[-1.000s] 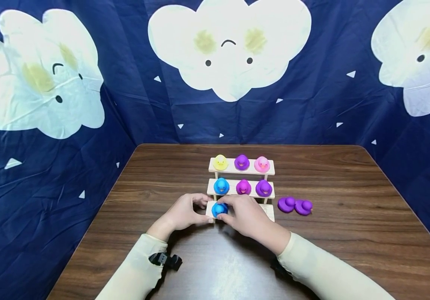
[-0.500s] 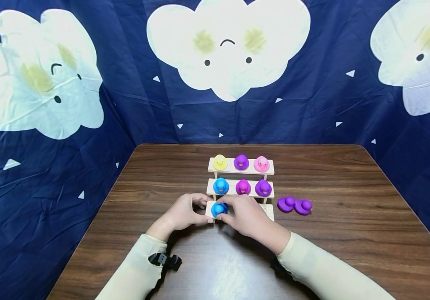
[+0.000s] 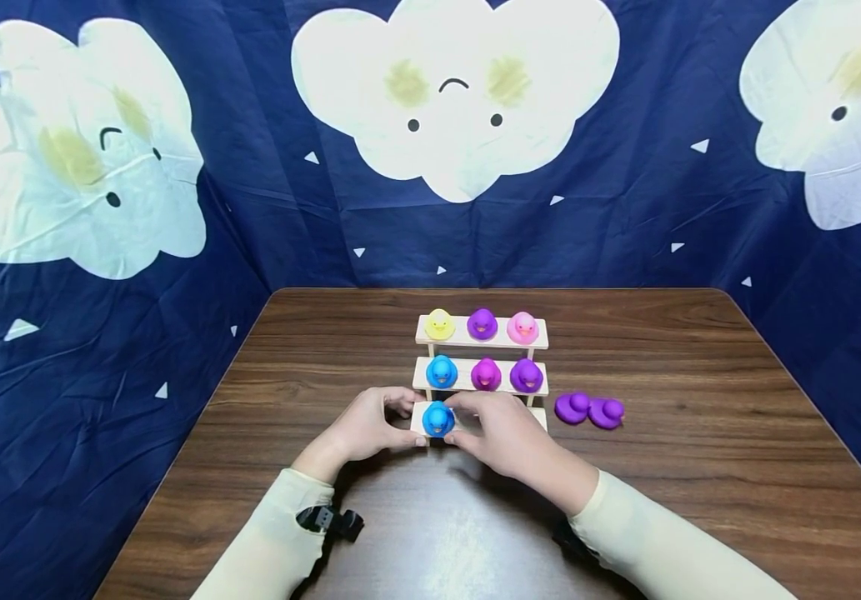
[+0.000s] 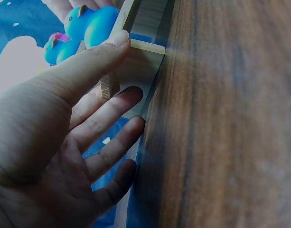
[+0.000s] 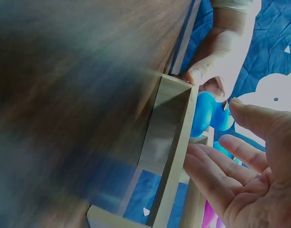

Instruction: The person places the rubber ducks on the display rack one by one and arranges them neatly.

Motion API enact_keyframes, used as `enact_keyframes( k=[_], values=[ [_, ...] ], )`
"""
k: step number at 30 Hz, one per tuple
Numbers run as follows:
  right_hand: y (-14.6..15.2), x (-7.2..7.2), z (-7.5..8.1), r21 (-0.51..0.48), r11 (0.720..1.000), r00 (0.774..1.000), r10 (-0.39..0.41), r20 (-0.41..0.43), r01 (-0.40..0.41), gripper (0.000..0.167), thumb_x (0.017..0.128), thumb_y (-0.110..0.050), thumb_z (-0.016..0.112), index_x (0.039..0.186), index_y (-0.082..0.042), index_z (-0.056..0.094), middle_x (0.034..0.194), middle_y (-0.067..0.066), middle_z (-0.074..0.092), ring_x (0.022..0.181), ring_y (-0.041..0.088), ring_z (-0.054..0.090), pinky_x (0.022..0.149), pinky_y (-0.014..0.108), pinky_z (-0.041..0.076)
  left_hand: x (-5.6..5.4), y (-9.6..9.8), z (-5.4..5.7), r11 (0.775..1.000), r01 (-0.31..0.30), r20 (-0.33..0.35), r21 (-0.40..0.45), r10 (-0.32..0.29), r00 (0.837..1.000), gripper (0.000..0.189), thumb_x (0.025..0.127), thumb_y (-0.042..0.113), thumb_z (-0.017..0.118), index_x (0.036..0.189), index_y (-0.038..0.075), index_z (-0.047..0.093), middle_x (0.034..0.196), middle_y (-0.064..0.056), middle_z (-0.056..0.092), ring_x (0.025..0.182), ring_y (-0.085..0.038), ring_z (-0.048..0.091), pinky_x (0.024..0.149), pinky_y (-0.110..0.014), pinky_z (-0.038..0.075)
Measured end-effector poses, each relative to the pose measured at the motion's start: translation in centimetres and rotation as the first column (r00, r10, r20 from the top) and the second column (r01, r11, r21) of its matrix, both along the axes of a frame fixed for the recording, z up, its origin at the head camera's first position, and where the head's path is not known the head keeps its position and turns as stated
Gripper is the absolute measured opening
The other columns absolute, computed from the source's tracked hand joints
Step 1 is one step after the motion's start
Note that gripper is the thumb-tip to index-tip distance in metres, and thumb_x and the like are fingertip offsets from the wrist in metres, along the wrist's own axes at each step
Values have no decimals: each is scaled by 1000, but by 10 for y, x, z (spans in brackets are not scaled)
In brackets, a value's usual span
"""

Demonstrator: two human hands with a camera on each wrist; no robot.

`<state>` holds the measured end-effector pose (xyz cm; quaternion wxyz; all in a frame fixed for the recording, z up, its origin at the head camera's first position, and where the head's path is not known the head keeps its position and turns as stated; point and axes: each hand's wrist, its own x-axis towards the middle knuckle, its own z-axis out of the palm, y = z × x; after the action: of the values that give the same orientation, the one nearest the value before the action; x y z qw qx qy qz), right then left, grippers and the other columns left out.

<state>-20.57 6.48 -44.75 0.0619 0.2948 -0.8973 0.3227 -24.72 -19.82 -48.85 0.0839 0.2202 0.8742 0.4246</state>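
Observation:
A wooden three-tier stand (image 3: 492,332) carries rubber ducks facing me. On its bottom step, at the left end, sits a blue duck (image 3: 438,419). My left hand (image 3: 366,425) holds that end of the step, thumb on the front edge and fingers behind, as the left wrist view (image 4: 55,123) confirms. My right hand (image 3: 505,433) is just right of the blue duck, thumb and fingers spread with nothing between them. In the right wrist view those fingers (image 5: 221,175) lie by the step, and the blue duck (image 5: 203,114) sits beyond. The right hand hides much of the bottom step.
Above stand a blue duck (image 3: 441,372), a magenta duck (image 3: 486,375) and a purple duck (image 3: 526,377). The top step has a yellow duck (image 3: 440,325), a purple duck (image 3: 482,324) and a pink duck (image 3: 523,328). Two purple ducks (image 3: 573,407) lie right of the stand.
My right hand has let go of the blue duck and drawn off to the right, uncovering it. The left hand has stayed at the stand's end.

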Motion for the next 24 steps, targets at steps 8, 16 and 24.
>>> enact_keyframes(
  k=[8, 16, 24],
  values=[
    [19, 7, 3, -8, 1000, 1000, -7, -27, 7, 37, 86, -25, 89, 119, -12, 77, 110, 2, 78, 102, 17, 74, 88, 41, 58, -1, 0, -2, 1000, -14, -17, -13, 14, 1000, 50, 75, 30, 98, 119, 23, 75, 101, 13, 72, 101, -12, 67, 94, -41, 53],
    [47, 17, 8, -45, 999, 1000, 2, 29, 0, 33, 88, -25, 87, 118, -15, 77, 115, -3, 77, 102, 17, 74, 87, 37, 60, 2, 2, -1, 999, -32, -14, -12, 32, 999, 51, 74, 30, 98, 118, 24, 75, 101, 11, 71, 100, -13, 66, 93, -42, 53],
    [85, 21, 9, -81, 996, 995, -30, 94, 38, 30, 87, -24, 88, 113, -14, 78, 108, -5, 77, 100, 16, 73, 90, 38, 59, 0, 1, -1, 999, -37, -14, -33, 36, 999, 52, 74, 31, 98, 119, 24, 75, 101, 13, 72, 101, -12, 65, 95, -41, 52]
  ],
)
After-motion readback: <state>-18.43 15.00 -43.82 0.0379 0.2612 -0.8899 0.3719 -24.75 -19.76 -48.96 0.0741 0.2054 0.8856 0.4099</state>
